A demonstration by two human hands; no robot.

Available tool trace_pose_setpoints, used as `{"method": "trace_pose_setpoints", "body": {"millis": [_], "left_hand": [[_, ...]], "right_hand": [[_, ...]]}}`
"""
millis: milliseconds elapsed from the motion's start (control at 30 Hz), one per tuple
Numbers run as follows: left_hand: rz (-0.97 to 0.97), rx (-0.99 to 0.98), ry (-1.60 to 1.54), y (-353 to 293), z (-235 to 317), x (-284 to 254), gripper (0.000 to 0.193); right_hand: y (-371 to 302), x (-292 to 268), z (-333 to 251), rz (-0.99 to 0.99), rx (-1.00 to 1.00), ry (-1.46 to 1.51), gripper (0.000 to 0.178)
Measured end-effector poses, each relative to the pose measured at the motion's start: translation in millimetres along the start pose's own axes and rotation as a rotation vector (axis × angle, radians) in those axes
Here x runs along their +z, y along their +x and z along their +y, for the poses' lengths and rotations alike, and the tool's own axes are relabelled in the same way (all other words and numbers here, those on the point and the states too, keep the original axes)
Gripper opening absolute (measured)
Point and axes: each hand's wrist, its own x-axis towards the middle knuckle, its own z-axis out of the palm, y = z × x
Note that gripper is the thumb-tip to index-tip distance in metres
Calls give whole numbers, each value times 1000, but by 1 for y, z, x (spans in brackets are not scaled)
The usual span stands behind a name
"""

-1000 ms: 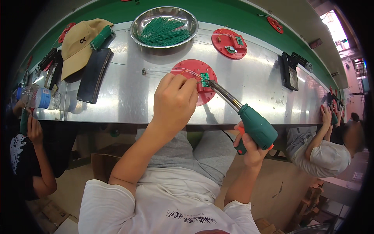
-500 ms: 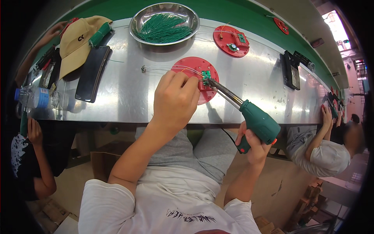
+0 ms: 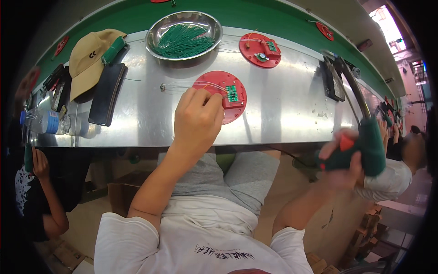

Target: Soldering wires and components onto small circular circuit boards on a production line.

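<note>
At the frame's centre, a round red plastic disc (image 3: 234,113) bearing a small green circuit board (image 3: 232,93) is lying on the shiny metal surface (image 3: 283,109), thin pale wires (image 3: 180,84) trailing left. The left hand (image 3: 199,112) is resting over the disc's left part, fingers bunched; with their tips hidden, what they may be pinching cannot be told. At right, the blurred right hand (image 3: 349,171) is gripping a green, pistol-shaped soldering gun (image 3: 373,146) by its handle. The disc is probably light and stiff, inviting a rim hold; the wires are looking flexible and fragile, the gun heavier, its metal likely hot.
</note>
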Motion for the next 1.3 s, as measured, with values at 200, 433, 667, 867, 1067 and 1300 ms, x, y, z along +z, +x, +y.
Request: {"method": "trace_pose_setpoints", "body": {"millis": [200, 433, 667, 867, 1067, 1300], "left_hand": [[-3, 37, 66, 3, -1, 0, 19], [-303, 160, -22, 50, 4, -31, 70], [-747, 451, -224, 138, 5, -26, 45], [-441, 353, 200, 254, -61, 65, 63], [-529, -278, 547, 297, -156, 95, 65], [-550, -599, 561, 307, -195, 107, 67]], "right_hand": [[23, 14, 83, 400, 143, 162, 39], [15, -9, 103, 530, 332, 268, 39], [15, 9, 101, 590, 289, 259, 37], [16, 15, 99, 633, 275, 231, 37], [14, 17, 103, 666, 231, 259, 31], [17, 20, 104, 692, 209, 246, 25]]}}
